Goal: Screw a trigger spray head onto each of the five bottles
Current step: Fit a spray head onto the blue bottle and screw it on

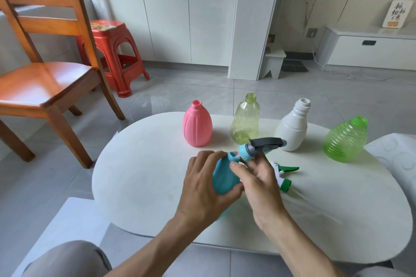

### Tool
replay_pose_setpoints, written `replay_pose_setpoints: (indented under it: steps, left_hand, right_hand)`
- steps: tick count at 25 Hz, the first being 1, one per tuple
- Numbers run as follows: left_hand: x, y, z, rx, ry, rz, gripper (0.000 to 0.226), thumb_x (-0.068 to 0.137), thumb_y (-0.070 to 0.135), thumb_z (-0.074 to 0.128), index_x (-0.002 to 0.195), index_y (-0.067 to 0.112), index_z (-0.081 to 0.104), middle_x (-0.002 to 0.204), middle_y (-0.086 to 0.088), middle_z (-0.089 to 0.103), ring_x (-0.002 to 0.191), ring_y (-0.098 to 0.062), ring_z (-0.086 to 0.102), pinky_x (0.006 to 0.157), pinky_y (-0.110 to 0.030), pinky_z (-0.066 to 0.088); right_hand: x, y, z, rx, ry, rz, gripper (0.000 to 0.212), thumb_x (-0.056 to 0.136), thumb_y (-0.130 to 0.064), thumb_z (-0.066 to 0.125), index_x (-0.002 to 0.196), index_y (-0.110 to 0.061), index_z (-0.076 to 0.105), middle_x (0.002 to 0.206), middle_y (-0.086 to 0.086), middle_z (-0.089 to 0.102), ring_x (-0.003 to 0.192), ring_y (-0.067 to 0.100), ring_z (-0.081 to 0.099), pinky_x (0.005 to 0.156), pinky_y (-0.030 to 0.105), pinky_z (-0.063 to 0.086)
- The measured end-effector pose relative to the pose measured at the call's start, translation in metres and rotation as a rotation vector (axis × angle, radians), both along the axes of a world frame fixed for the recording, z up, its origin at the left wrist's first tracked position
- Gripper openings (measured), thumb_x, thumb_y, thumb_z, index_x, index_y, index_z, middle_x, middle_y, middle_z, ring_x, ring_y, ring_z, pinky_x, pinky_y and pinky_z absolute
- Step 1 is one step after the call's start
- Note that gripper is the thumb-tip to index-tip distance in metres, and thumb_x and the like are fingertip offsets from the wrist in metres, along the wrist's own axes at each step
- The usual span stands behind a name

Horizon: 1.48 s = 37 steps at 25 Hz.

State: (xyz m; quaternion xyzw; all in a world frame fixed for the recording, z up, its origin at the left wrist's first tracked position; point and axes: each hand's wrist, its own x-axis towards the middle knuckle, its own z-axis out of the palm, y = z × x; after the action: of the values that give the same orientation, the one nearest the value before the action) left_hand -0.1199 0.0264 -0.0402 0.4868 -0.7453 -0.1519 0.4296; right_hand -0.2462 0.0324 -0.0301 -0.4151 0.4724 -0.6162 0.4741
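The blue bottle (222,177) is held tilted above the near middle of the white table (139,164), neck aimed far-right, probably so the collar turns freely. The left hand (202,189) wraps its body firmly; the right hand (258,177) pinches the blue collar of the black-topped spray head (258,146), fingers curled around it. Just right, a green-and-white spray head (284,175) lies waiting. At the far edge stand the pink bottle (197,127), yellow-green bottle (245,120), white bottle (293,128) and ribbed green bottle (345,139), all uncapped. Open tabletop lies left.
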Motion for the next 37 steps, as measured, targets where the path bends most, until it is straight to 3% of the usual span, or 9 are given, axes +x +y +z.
replay_pose_setpoints:
  steps: [4,8,10,14,18,23,27,30,37]
  left_hand:
    - [0.006,0.007,-0.011,0.022,0.018,-0.123,0.077,0.069,0.040,0.083,0.138,0.026,0.051,0.124,0.019,0.051,0.114,-0.008,0.051,0.097,-0.026,0.045]
    - [0.027,0.010,-0.018,0.290,-0.018,-0.232,0.109,0.058,0.040,0.086,0.142,0.062,0.021,0.136,0.035,0.039,0.126,0.000,0.046,0.099,-0.017,0.043]
    - [0.033,0.013,-0.016,0.334,-0.037,-0.193,0.106,0.055,0.040,0.085,0.139,0.061,0.023,0.130,0.031,0.045,0.118,0.001,0.048,0.092,-0.019,0.044]
    - [0.039,0.012,-0.001,0.180,-0.119,-0.165,0.100,0.055,0.044,0.082,0.141,0.050,0.030,0.120,0.028,0.047,0.103,-0.003,0.048,0.082,-0.013,0.041]
    - [0.043,0.008,0.019,0.230,-0.078,-0.210,0.097,0.055,0.047,0.085,0.137,0.051,0.034,0.122,0.031,0.052,0.107,-0.002,0.056,0.081,-0.015,0.051]
    - [0.043,0.003,0.033,0.506,0.131,-0.363,0.086,0.054,0.038,0.088,0.132,0.043,0.053,0.115,0.011,0.066,0.101,-0.010,0.066,0.073,-0.031,0.062]
    - [0.040,0.003,0.037,0.621,0.272,-0.464,0.078,0.056,0.037,0.081,0.131,0.037,0.060,0.116,0.003,0.070,0.103,-0.017,0.070,0.075,-0.033,0.062]
    - [0.040,0.004,0.038,0.670,0.362,-0.491,0.077,0.057,0.036,0.080,0.132,0.035,0.061,0.116,0.000,0.072,0.104,-0.022,0.070,0.077,-0.033,0.059]
    - [0.034,0.007,0.035,0.600,0.294,-0.392,0.080,0.055,0.042,0.083,0.130,0.039,0.058,0.115,0.004,0.069,0.102,-0.017,0.070,0.074,-0.038,0.064]
  right_hand:
    - [0.009,0.005,0.006,-0.076,0.202,-0.051,0.030,0.082,-0.052,0.064,0.086,-0.022,0.065,0.076,-0.003,0.069,0.077,0.005,0.065,0.072,0.017,0.050]
    - [0.007,0.004,0.007,-0.069,0.272,-0.013,0.024,0.088,-0.049,0.056,0.088,-0.027,0.066,0.083,0.002,0.071,0.082,0.008,0.065,0.074,0.016,0.048]
    - [0.004,0.004,0.007,-0.017,0.239,0.046,0.018,0.088,-0.044,0.056,0.089,-0.030,0.069,0.092,0.002,0.077,0.093,0.013,0.069,0.081,0.021,0.049]
    - [-0.014,0.001,0.020,0.029,0.009,0.207,0.023,0.090,-0.038,0.055,0.098,-0.023,0.070,0.110,0.008,0.077,0.109,0.025,0.069,0.086,0.033,0.050]
    - [-0.034,-0.002,0.038,-0.008,-0.066,0.320,0.027,0.094,-0.031,0.047,0.085,-0.029,0.072,0.109,0.009,0.076,0.105,0.024,0.068,0.084,0.031,0.052]
    - [-0.045,-0.003,0.040,-0.006,-0.105,0.270,0.010,0.085,-0.032,0.068,0.087,-0.023,0.073,0.103,0.005,0.073,0.103,0.021,0.066,0.089,0.033,0.049]
    - [-0.052,-0.003,0.046,-0.055,-0.163,0.320,0.025,0.080,-0.032,0.076,0.100,-0.017,0.074,0.100,0.000,0.071,0.099,0.016,0.064,0.086,0.028,0.051]
    - [-0.051,-0.001,0.049,0.017,-0.285,0.334,0.037,0.083,-0.032,0.070,0.112,-0.010,0.075,0.112,0.009,0.073,0.105,0.019,0.068,0.088,0.031,0.052]
    - [-0.033,0.002,0.040,0.103,-0.289,0.134,0.027,0.075,-0.036,0.080,0.091,-0.017,0.070,0.105,0.013,0.077,0.096,0.023,0.071,0.082,0.033,0.056]
